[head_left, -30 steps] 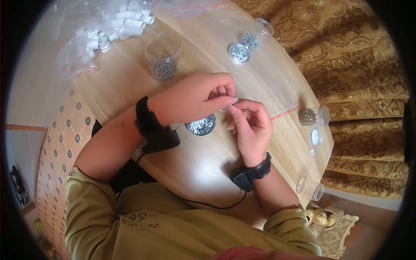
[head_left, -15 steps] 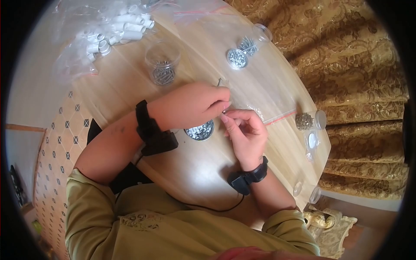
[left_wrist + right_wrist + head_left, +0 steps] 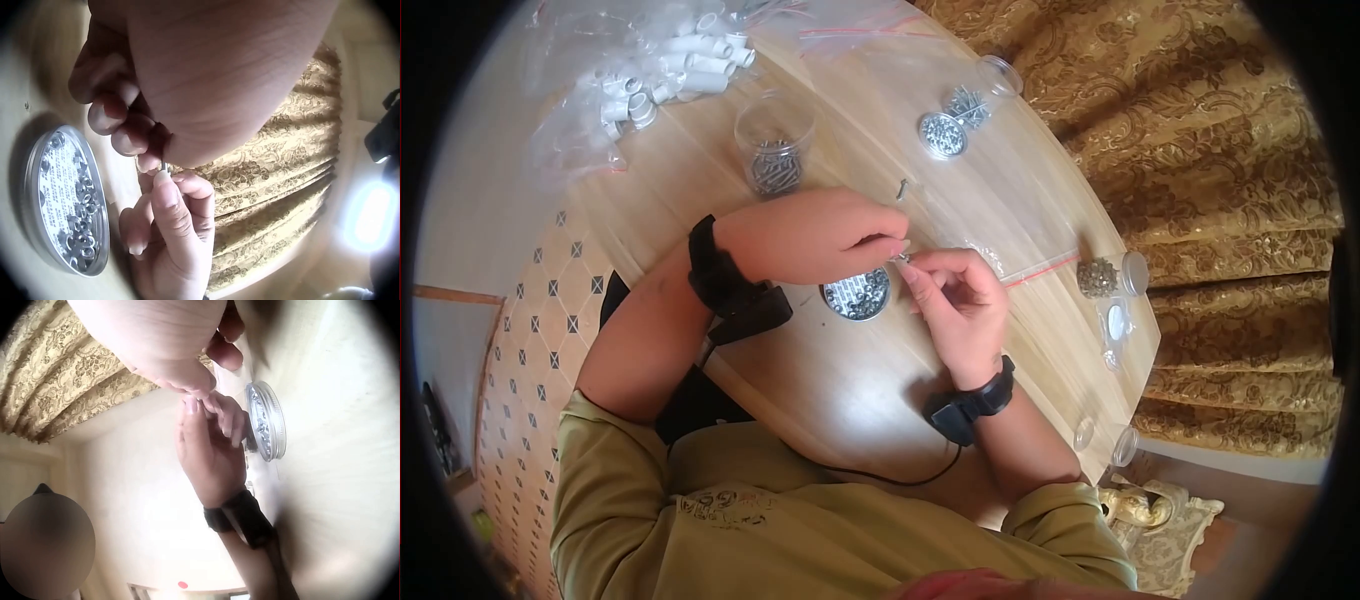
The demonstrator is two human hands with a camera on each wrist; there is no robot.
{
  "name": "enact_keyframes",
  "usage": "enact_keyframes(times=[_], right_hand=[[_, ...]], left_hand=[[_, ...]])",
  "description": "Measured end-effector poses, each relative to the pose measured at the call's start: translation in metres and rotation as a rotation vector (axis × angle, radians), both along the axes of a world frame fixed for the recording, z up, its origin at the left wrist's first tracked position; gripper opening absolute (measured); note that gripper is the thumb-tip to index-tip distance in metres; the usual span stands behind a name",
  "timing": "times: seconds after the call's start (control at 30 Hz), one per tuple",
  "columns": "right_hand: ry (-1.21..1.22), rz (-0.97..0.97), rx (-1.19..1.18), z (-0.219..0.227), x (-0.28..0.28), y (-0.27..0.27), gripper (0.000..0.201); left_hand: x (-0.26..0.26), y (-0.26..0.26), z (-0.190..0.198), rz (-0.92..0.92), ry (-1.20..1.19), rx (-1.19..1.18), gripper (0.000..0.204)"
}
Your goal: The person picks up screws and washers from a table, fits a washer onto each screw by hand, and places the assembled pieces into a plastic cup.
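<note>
In the head view my left hand comes in from the left, palm down, and meets my right hand fingertip to fingertip. Between them is a small metal bolt, pinched by the thumb and fingers of both hands. Its thin grey shank shows in the left wrist view; the rest is hidden by fingers. Just below the left hand lies a round metal lid holding loose nuts. Another bolt lies on the table beyond the hands.
A clear jar of bolts stands behind the left forearm. Bagged white pipe fittings lie at the back left. Farther off are a dish of small metal parts, a heap of screws and a tipped jar by the curtain.
Both hands have moved a little toward the left and lower in the head view, still together at the fingertips. The bolt on the table, hidden at first, has come into view.
</note>
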State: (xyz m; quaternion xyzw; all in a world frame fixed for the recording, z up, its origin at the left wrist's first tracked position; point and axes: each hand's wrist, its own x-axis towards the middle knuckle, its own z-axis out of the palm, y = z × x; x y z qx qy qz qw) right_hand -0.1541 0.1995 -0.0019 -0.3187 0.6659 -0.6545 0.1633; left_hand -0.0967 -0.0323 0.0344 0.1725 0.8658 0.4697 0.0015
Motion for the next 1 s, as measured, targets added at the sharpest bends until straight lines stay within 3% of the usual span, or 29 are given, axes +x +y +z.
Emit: enact_keyframes(times=[0.13, 0.2, 0.4, 0.47, 0.53, 0.6, 0.67, 0.77, 0.93, 1.0], right_hand=[[-0.060, -0.071, -0.014, 0.015, 0.007, -0.006, 0.033], [-0.153, 0.012, 0.003, 0.019, 0.007, -0.003, 0.040], [0.006, 0.061, -0.068, 0.004, 0.004, 0.006, 0.043], [-0.060, 0.091, -0.083, 0.012, 0.004, 0.003, 0.048], [-0.115, 0.113, 0.084, 0.019, 0.004, 0.004, 0.051], [-0.143, 0.114, 0.032, 0.014, 0.006, 0.007, 0.051], [0.038, 0.167, -0.003, 0.003, 0.001, 0.016, 0.050], [0.098, 0.139, -0.045, -0.002, 0.001, 0.011, 0.045], [-0.131, 0.048, 0.074, 0.021, 0.008, 0.003, 0.038], [0.057, 0.110, 0.057, 0.008, 0.002, 0.018, 0.039]], left_hand=[[0.001, -0.002, 0.000, -0.016, -0.010, -0.070, 0.019], [0.002, -0.004, 0.002, -0.021, -0.012, -0.084, 0.018], [0.000, -0.014, -0.005, 0.036, 0.086, -0.091, 0.016], [0.001, -0.017, -0.001, 0.033, 0.050, -0.070, 0.015], [0.000, -0.016, -0.002, 0.015, 0.042, -0.078, 0.015], [0.000, -0.015, -0.003, -0.004, 0.035, -0.085, 0.015], [0.000, -0.014, -0.002, -0.019, 0.027, -0.064, 0.015], [0.000, -0.015, -0.003, -0.010, 0.027, -0.056, 0.015], [0.000, -0.015, -0.004, -0.021, 0.005, -0.071, 0.014], [0.001, -0.014, -0.005, -0.029, 0.001, -0.044, 0.013]])
